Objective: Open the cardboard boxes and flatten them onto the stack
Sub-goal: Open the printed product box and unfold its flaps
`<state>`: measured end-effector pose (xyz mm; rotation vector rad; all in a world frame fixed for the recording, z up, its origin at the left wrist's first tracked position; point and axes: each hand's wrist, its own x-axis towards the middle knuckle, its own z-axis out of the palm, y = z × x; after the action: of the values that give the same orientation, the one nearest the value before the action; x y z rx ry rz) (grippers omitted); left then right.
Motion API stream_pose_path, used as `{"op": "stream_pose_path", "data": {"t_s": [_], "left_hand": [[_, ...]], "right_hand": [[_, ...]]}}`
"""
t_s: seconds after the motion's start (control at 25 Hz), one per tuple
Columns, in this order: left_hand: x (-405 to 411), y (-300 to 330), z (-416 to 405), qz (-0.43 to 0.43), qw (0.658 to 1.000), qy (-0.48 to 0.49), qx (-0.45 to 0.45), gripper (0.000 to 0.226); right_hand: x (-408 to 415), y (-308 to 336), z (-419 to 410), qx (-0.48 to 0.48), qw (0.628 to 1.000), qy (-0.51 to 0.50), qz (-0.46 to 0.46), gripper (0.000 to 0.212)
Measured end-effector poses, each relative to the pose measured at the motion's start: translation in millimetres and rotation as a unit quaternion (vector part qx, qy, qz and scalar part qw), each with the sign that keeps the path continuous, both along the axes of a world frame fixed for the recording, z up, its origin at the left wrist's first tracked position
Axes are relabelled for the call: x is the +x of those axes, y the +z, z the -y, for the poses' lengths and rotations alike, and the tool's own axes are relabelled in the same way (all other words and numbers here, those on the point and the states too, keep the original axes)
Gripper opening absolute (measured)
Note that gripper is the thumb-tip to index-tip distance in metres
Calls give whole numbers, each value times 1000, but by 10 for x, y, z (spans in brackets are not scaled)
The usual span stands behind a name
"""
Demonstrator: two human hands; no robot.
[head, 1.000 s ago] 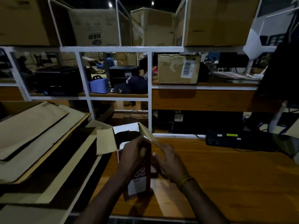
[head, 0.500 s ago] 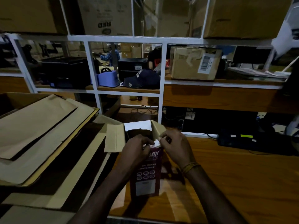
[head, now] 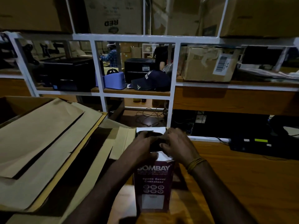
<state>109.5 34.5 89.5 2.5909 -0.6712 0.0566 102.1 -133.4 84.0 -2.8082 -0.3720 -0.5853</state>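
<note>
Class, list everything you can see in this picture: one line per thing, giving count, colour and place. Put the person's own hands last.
Printed box: one, maroon, upright on the desk, top flaps open.
Flattened cardboard stack: one, tan, left.
Desk: one, brown wood.
Shelf frame: one, white, behind the desk.
Cap: one, dark, middle shelf.
Tape dispenser: one, blue, beside the cap.
Labelled carton: one, brown, right shelf.
Left hand: grip at the box top.
Right hand: grip at the box top.

A single head-worn wide-angle camera looks forward and down from close above the wooden table (head: 242,183), facing the white shelving frame (head: 173,88) that rises just behind the table.
</note>
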Motion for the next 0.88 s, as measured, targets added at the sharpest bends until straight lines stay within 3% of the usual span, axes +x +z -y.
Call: {"op": "stream_pose_path", "data": {"t_s": [0.08, 0.24, 0.48, 0.72, 0.88], "left_hand": [[66, 29, -30, 1, 1000, -2, 0, 79], [251, 107, -59, -31, 997, 16, 64, 102], [660, 218, -93, -98, 980, -2, 171, 125], [679, 234, -74, -128, 969, -41, 206, 121], [705, 201, -106, -133, 969, -57, 200, 120]], "right_hand": [[22, -4, -41, 33, 999, -6, 0, 27], [60, -5, -58, 89, 994, -13, -57, 62], [273, 8, 98, 19, 986, 14, -166, 90], [530, -9, 154, -42, 984, 0, -174, 81], [635, -74, 134, -32, 986, -17, -160, 78]]}}
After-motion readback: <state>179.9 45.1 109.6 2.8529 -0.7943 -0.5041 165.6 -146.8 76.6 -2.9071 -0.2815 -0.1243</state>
